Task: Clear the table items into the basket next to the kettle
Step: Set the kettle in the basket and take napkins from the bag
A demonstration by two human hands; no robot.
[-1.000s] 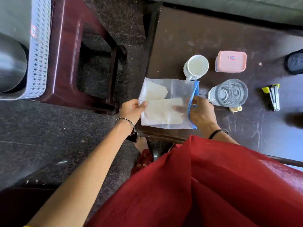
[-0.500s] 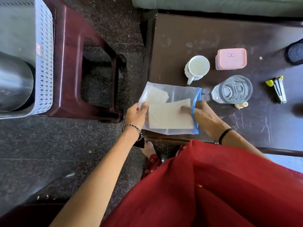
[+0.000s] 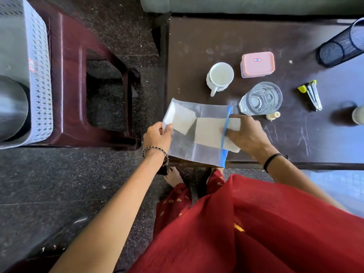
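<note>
Left hand (image 3: pixel 157 135) grip pinched on clear zip bag (image 3: pixel 199 133) corner at counter (image 3: pixel 246 34) edge; right hand (image 3: pixel 246 134) grip closed on white sheet (image 3: pixel 210 133) half-out at bag's blue mouth.

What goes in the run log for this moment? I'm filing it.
left hand: holds zip bag | right hand: on white sheet at bag mouth | basket: far left
</note>
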